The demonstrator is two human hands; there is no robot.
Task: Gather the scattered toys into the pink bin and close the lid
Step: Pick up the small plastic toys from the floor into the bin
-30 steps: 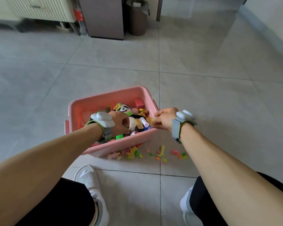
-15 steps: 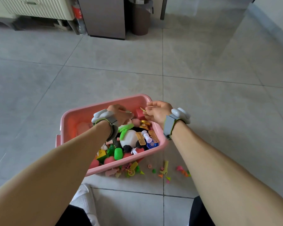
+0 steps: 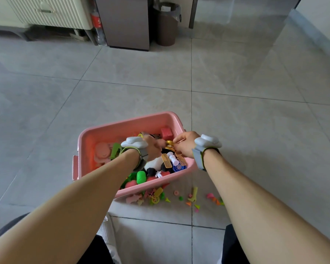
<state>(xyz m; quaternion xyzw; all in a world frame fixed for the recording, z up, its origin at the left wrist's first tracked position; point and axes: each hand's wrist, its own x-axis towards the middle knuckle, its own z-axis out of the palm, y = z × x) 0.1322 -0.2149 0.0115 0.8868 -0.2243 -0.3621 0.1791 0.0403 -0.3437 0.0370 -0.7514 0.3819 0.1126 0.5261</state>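
Both hands are now raised over the pink bin (image 3: pixel 107 130): left hand (image 3: pixel 152 147) curled, contents unclear; right hand (image 3: pixel 185 143) pinching something small. Floor toys (image 3: pixel 192 195) still ungathered; no lid seen.

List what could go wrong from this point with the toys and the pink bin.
1. Small toys lie on the floor tight against the pink bin; those tucked under its near edge could be missed.
2. Both the left hand and the right hand work over the heaped right corner; a nudge could tip pieces like the gold toy over the rim.
3. No lid is in view, so closing may stall.
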